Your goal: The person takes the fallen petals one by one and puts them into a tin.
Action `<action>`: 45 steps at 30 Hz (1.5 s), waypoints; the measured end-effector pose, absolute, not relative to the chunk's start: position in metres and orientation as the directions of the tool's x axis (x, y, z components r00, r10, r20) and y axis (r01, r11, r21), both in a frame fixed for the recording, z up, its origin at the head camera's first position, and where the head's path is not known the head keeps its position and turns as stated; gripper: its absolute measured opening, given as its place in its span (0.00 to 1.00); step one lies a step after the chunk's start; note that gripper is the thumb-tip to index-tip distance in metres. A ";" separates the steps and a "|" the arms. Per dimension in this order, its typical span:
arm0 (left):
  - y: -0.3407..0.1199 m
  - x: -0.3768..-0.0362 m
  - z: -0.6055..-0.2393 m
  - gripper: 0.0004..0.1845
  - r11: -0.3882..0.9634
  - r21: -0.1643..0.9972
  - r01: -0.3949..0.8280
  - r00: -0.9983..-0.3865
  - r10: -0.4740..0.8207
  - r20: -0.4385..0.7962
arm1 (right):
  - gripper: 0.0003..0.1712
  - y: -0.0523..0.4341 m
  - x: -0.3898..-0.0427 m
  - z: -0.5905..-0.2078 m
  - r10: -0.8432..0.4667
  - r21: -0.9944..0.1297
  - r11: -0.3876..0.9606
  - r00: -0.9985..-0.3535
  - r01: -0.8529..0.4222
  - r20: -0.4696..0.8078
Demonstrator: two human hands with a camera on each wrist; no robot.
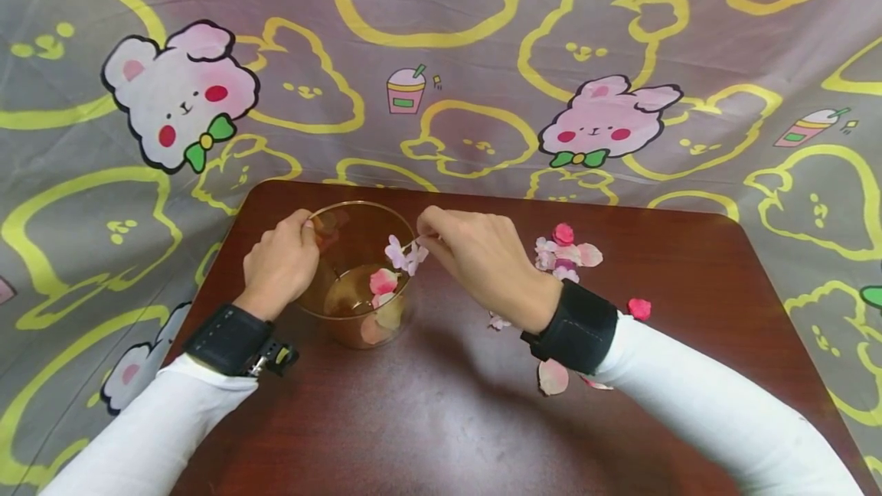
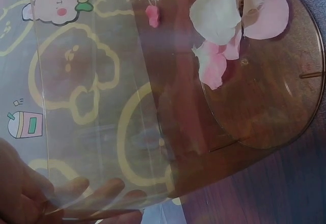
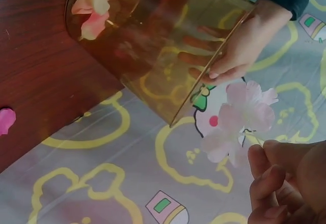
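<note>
Amber-tinted clear plastic cup (image 1: 358, 274) stands at centre-left of the dark wooden counter (image 1: 448, 419), steadied by the left hand (image 1: 279, 266), whose fingers curl round its rim and wall. Just above its mouth, the right hand (image 1: 482, 259) pinches a pale pink blossom sprig (image 1: 406, 255). Loose petals (image 1: 565, 251) lie to the right; some already rest inside.

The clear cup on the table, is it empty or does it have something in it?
Not empty: the cup stands upright with a few pink and white petals lying at its bottom.
</note>
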State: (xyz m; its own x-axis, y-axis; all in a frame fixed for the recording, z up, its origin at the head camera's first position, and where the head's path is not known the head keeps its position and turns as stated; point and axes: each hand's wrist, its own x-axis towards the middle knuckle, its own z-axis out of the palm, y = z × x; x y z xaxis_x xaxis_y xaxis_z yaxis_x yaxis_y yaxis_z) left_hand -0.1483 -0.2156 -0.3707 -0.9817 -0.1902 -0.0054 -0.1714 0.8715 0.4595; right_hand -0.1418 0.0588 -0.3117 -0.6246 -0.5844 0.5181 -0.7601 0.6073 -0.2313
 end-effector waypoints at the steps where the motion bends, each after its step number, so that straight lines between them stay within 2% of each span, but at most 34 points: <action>1: -0.216 -0.148 -0.371 0.23 0.871 0.460 -0.172 -0.982 -0.191 -0.005 | 0.02 0.057 -0.143 -0.312 -0.582 -0.233 0.613 -0.632 -0.755 0.512; 13: -0.214 -0.148 -0.371 0.22 0.871 0.464 -0.163 -0.983 -0.186 0.003 | 0.05 0.039 -0.145 -0.318 -0.592 -0.239 0.636 -0.663 -0.733 0.458; 16: -0.214 -0.148 -0.370 0.22 0.871 0.464 -0.162 -0.983 -0.186 0.006 | 0.01 0.035 -0.144 -0.319 -0.608 -0.241 0.639 -0.671 -0.731 0.425; 20: -0.214 -0.147 -0.370 0.22 0.871 0.464 -0.163 -0.983 -0.185 0.001 | 0.11 0.033 -0.143 -0.320 -0.639 -0.223 0.643 -0.674 -0.733 0.371; 25: -0.214 -0.147 -0.370 0.22 0.870 0.466 -0.163 -0.983 -0.184 -0.001 | 0.13 0.035 -0.143 -0.323 -0.646 -0.191 0.651 -0.668 -0.735 0.370; 36: -0.214 -0.147 -0.370 0.22 0.867 0.470 -0.162 -0.984 -0.180 -0.008 | 0.12 0.049 -0.142 -0.327 -0.659 -0.196 0.638 -0.660 -0.745 0.361; 45: -0.214 -0.147 -0.370 0.23 0.866 0.473 -0.162 -0.984 -0.180 -0.006 | 0.14 0.066 -0.141 -0.333 -0.653 -0.202 0.673 -0.700 -0.712 0.291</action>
